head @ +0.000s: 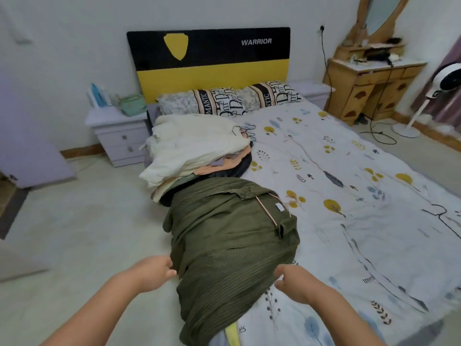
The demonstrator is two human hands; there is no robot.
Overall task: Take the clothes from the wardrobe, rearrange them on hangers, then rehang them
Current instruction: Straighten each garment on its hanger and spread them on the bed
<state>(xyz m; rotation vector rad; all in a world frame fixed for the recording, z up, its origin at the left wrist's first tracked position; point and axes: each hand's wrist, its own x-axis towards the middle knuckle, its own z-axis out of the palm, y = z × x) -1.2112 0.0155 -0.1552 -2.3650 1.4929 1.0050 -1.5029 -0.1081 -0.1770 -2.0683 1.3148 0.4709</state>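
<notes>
— While the green dress [232,236] lies along the left edge of the bed [349,171], which way does it point?

— Its long side runs from the foot of the bed up toward the pillows [224,101]. The low end hangs over the near edge, right by the person. The top end, with the pink hanger [268,211] poking out of it, is farther up the bed.

— Where are the hands?

— One on each side of the low end. The left hand [154,273] is at the left edge of the cloth, with its fingers [169,272] curled loosely and just touching it. The right hand [291,283] is at the right edge, fingers bent over the cloth. I can't tell if either hand has a real hold yet. They look about to pinch it.

— Which hand is closer?

— Both are about the same. The dress sits between them, straight ahead.

— And the other clothes?

— There's a pile of clothes [194,148] with a cream one on top, farther up the same edge, just past the green dress. A black hanger [444,216] lies alone near the right edge of the bed.

— So what next?

— I think the hanger end is the far one, so they'd have to reach up the bed for it.
</notes>
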